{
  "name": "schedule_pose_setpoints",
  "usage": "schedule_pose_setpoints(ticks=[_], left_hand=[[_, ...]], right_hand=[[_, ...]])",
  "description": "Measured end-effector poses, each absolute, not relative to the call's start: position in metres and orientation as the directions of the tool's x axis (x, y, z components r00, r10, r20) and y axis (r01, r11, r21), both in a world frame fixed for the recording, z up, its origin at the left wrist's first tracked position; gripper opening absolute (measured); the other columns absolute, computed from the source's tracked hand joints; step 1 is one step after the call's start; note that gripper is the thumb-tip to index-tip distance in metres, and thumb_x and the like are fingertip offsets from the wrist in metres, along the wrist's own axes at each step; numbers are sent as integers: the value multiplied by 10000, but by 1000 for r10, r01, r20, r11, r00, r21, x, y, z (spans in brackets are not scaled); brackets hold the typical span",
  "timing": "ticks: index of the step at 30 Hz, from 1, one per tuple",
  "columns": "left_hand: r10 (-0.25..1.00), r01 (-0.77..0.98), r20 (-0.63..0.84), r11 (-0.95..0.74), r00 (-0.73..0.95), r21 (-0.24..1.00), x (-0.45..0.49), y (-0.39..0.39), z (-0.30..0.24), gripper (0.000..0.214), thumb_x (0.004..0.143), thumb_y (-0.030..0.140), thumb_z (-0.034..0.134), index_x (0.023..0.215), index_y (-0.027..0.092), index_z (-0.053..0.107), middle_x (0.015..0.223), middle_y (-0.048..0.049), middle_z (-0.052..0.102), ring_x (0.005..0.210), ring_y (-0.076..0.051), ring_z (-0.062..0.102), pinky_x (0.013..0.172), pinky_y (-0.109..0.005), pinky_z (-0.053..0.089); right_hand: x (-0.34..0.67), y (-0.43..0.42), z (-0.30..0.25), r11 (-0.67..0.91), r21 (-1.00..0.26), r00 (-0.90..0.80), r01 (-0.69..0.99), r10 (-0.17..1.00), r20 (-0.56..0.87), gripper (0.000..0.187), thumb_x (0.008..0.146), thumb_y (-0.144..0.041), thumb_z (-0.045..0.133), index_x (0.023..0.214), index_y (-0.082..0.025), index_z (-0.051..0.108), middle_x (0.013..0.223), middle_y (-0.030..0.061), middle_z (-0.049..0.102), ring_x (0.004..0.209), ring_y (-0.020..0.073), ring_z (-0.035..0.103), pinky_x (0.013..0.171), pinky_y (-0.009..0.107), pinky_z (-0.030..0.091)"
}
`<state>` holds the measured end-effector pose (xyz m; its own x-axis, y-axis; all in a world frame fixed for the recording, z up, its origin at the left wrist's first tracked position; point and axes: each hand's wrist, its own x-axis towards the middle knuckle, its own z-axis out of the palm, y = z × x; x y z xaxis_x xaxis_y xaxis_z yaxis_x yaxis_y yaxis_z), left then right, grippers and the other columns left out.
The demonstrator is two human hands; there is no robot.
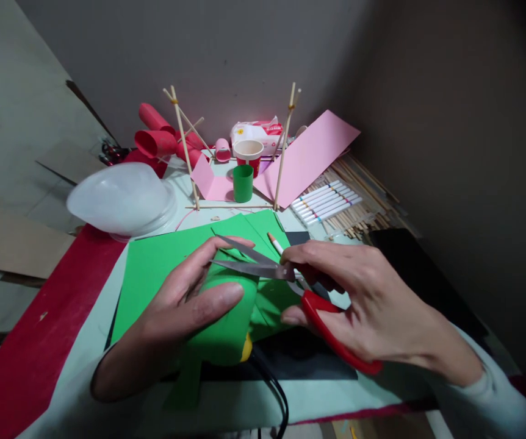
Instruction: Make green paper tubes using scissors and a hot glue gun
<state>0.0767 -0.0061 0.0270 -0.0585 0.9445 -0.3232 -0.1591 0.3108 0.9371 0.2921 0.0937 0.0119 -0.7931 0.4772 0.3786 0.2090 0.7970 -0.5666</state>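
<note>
Pinched between the thumb and fingers of my left hand (190, 299) is a green paper piece (226, 317), with a narrow strip of it hanging down. My right hand (354, 292) grips red-handled scissors (281, 269) whose blades are parted and point left. The blades lie across the upper edge of the paper, close to my left fingertips; whether they touch it I cannot tell. Green sheets (157, 280) lie beneath on a black sheet (299, 360). Behind my right fingers rests a white pencil-like stick (274, 242), partly hidden.
Beyond stand a stick frame (185, 146), a green paper tube (243, 184), a paper cup (249, 152) and pink paper (309, 158). Red tubes (155, 143) and a translucent plastic bowl-like thing (116, 198) are left. White markers (327, 201) and wooden sticks (359, 213) lie right. A black cable (281, 390) hangs in front.
</note>
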Motion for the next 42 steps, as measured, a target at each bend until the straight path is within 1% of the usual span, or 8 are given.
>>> schedule_pose_setpoints(ticks=[5, 13, 21, 24, 29, 33, 37, 42], left_hand=[[934, -146, -353, 342, -60, 928, 75, -6, 28, 454, 815, 370, 768, 1249, 290, 661, 1209, -12, 756, 1174, -322, 674, 919, -320, 547], [924, -73, -372, 367, -86, 927, 75, -5, 30, 488, 805, 505, 777, 1242, 311, 684, 1253, -9, 744, 1201, -379, 655, 975, -388, 523], [929, 104, -300, 328, -217, 939, 76, -5, 31, 441, 784, 561, 791, 1143, 313, 733, 1257, 14, 700, 1226, -353, 602, 1002, -353, 477], [946, 184, -208, 257, -250, 949, 75, -4, 28, 421, 798, 541, 786, 1144, 308, 735, 1273, 0, 704, 1343, -381, 528, 1081, -368, 437], [950, 321, -121, 215, -289, 922, 74, -4, 24, 412, 840, 476, 747, 1214, 311, 697, 1371, -5, 665, 1419, -369, 477, 1182, -388, 365], [951, 370, -119, 224, -287, 902, 72, -4, 23, 488, 849, 505, 707, 1282, 288, 647, 1437, -30, 632, 1404, -377, 487, 1214, -457, 344], [948, 421, -90, 218, -304, 880, 70, -5, 19, 568, 804, 570, 695, 1311, 322, 634, 1409, -4, 649, 1310, -384, 574, 1167, -501, 432], [958, 458, -27, 162, -287, 874, 68, -5, 15, 563, 810, 578, 698, 1305, 315, 643, 1380, -11, 679, 1296, -387, 608, 1140, -508, 477]], right_hand=[[293, 93, 9, 830, -516, -791, 213, 457, 408, 216, 895, -264, 740, 1037, -109, 688, 805, 21, 670, 637, 116, 540, 586, 251, 405], [300, 95, 2, 884, -425, -802, 196, 393, 450, 189, 928, -192, 681, 1109, -153, 642, 788, 6, 642, 601, 118, 526, 567, 252, 386], [305, 97, 0, 921, -333, -825, 204, 345, 448, 158, 959, -162, 607, 1116, -151, 620, 760, 5, 621, 567, 122, 514, 537, 262, 372], [307, 98, 2, 927, -307, -839, 215, 336, 427, 142, 986, -181, 576, 1118, -152, 618, 778, 27, 652, 588, 143, 562, 546, 274, 389], [308, 99, 3, 930, -268, -846, 251, 345, 407, 127, 1002, -192, 540, 1054, -143, 646, 736, 38, 646, 543, 146, 534, 510, 288, 356], [305, 99, 5, 899, -339, -815, 278, 408, 412, 133, 1010, -216, 562, 991, -131, 663, 715, 32, 642, 545, 133, 535, 509, 272, 365], [301, 101, 8, 812, -442, -743, 382, 554, 375, 309, 959, -453, 704, 945, -149, 650, 692, -12, 567, 545, 117, 443, 513, 275, 343], [297, 101, 11, 767, -542, -769, 344, 561, 306, 374, 911, -502, 748, 1023, -164, 630, 746, -34, 556, 600, 113, 445, 550, 257, 363]])
